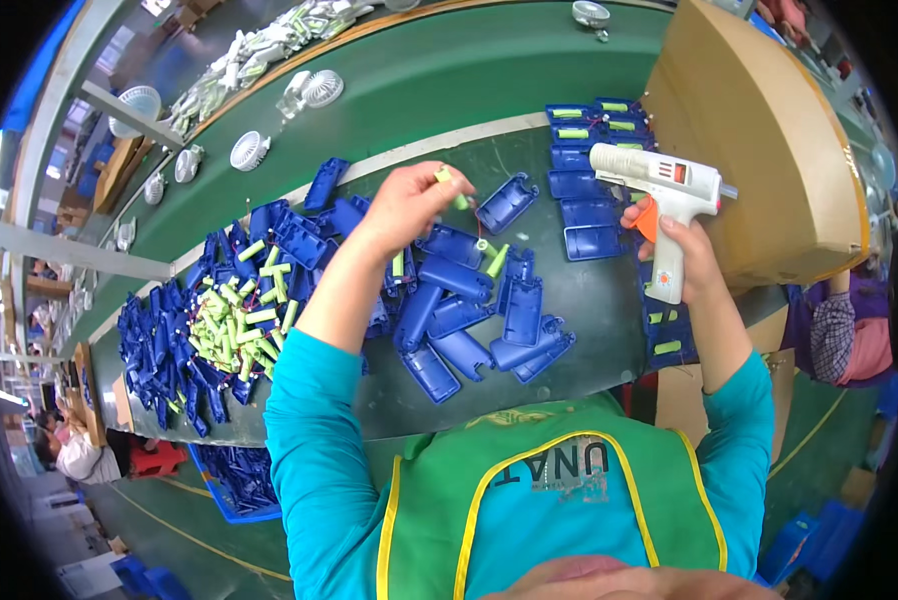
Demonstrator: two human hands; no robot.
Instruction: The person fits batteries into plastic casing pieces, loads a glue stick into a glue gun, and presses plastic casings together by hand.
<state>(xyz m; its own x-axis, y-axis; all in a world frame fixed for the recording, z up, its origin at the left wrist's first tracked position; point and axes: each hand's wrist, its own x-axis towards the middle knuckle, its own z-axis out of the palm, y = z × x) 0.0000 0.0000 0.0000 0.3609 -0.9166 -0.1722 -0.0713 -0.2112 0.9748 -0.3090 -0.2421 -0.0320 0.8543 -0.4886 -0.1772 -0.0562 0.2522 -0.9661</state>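
Note:
My right hand [691,262] is wrapped round the handle of a white hot glue gun [669,185] with an orange trigger, its nozzle end toward the left. Between the fingers of my left hand [416,203] is a light-green battery cell [451,187]. Just right of that hand lies an open blue plastic shell [508,203]. Several loose blue shells [455,310] are spread below, with a few more green cells [497,261] among them. In front of the glue gun, blue shells [582,213] are lined up in rows, some holding green cells.
At left is a large heap of blue shells [164,330] topped by a pile of green cells [239,325]. A cardboard box [759,150] stands at right. Beyond, small white fans [250,150] sit on a green conveyor belt [449,85]. A blue crate [237,485] is below the table.

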